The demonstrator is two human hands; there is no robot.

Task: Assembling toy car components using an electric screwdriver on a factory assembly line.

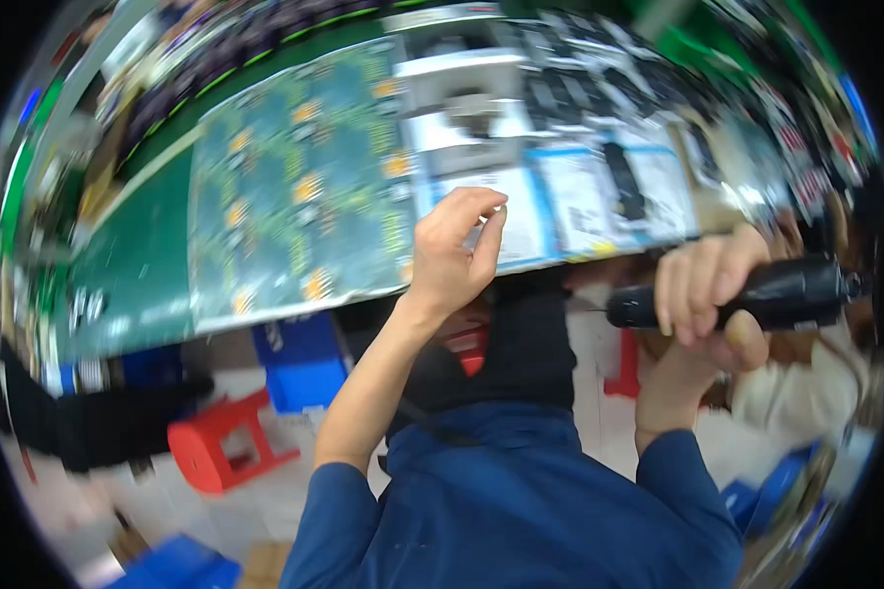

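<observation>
My left hand (pixel 454 247) is raised over the front edge of the bench, its thumb and forefinger pinched together. Whatever is between the fingertips, if anything, is too small to make out. Off to the right, my right hand (pixel 707 290) wraps around a black electric screwdriver (pixel 791 292), held roughly level with its tip pointing left. Behind the left hand lies a white sheet with a blue border (pixel 521 231). Another blue-edged sheet (pixel 580 211) is beside it, with a long black part (pixel 624 182) on top.
A large panel of green circuit boards (pixel 295 196) covers the bench's left middle. White trays (pixel 467 74) and rows of black parts (pixel 570 93) are farther back. Below stand a red stool (pixel 216 447) and a blue bin (pixel 300 363). Motion blurs much of the view.
</observation>
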